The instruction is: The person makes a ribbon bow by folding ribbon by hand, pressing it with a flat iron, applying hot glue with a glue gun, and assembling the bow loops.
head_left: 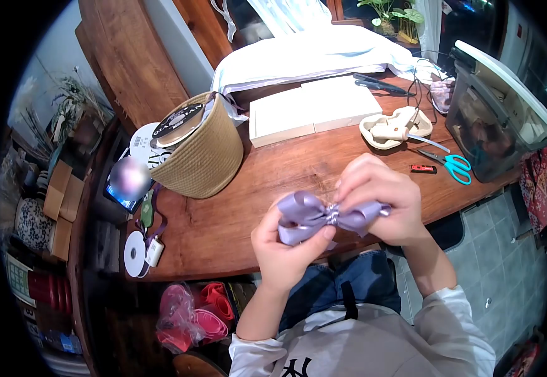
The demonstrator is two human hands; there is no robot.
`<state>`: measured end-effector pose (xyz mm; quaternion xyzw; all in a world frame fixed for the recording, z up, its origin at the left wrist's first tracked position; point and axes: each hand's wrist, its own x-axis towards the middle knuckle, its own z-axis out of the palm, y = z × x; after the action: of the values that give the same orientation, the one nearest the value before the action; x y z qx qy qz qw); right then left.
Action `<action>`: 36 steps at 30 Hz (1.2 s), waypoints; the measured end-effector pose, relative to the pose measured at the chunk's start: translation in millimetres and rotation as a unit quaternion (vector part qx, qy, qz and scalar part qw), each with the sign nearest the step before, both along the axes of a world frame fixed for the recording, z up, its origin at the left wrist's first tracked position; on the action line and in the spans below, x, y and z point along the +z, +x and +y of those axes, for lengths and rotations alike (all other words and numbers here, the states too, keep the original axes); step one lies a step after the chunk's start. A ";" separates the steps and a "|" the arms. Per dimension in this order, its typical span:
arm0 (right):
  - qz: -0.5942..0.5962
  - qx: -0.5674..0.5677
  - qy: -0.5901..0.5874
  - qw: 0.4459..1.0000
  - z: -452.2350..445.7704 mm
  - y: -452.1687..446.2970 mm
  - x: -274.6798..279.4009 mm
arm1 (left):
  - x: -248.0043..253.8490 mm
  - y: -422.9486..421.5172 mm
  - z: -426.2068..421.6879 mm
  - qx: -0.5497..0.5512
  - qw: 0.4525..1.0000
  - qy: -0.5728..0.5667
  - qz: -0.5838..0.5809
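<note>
A purple ribbon bow (pixel 311 217) with a shiny silvery band round its middle is held above the front part of the wooden table. My left hand (pixel 289 248) is closed on the bow's left loops, the thumb lying near the centre. On the other side, my right hand (pixel 383 201) pinches the bow by its centre and right loop, fingers bent over the top. Beyond my right hand, a glue gun (pixel 391 131) rests on a moulded pulp tray (pixel 373 141). Teal-handled scissors (pixel 457 168) and a small red-and-black item (pixel 423 169) lie to the right.
A woven basket (pixel 207 157) with ribbon spools stands on the wooden table (pixel 273 182), left of two white boxes (pixel 314 113). A white spool (pixel 135 253) lies at the left edge. On the right stands a lidded grey bin (pixel 490 125). Cables and a black tool (pixel 383 85) lie behind.
</note>
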<state>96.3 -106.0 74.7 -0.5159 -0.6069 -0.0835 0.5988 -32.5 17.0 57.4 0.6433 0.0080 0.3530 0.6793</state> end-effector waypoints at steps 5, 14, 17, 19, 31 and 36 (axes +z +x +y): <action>0.011 0.001 0.021 1.000 -4.6 -10.5 2.6 | 2.1 -4.9 1.9 -0.018 0.995 0.083 -0.047; 0.027 -0.013 -0.013 0.999 -2.4 -9.5 5.6 | 5.6 -2.6 -6.9 -0.003 0.999 -0.034 -0.010; 0.058 -0.009 -0.026 0.998 -0.7 -8.3 3.7 | 4.7 -0.3 -5.4 0.008 1.000 -0.028 -0.006; 0.094 -0.006 -0.040 0.995 1.5 -9.2 3.8 | 4.6 1.2 -4.8 0.021 0.999 -0.037 0.009; 0.333 0.081 -0.090 0.935 17.8 7.2 -15.6 | -6.9 27.5 6.0 0.025 0.992 -0.120 0.021; 0.471 0.200 -0.015 0.859 23.4 22.9 -21.2 | -6.1 44.8 15.1 0.028 0.981 -0.190 0.005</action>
<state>119.1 -82.6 53.5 -0.3699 -0.3436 0.3008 0.8091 12.3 32.1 51.3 0.5034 0.0965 0.3606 0.7793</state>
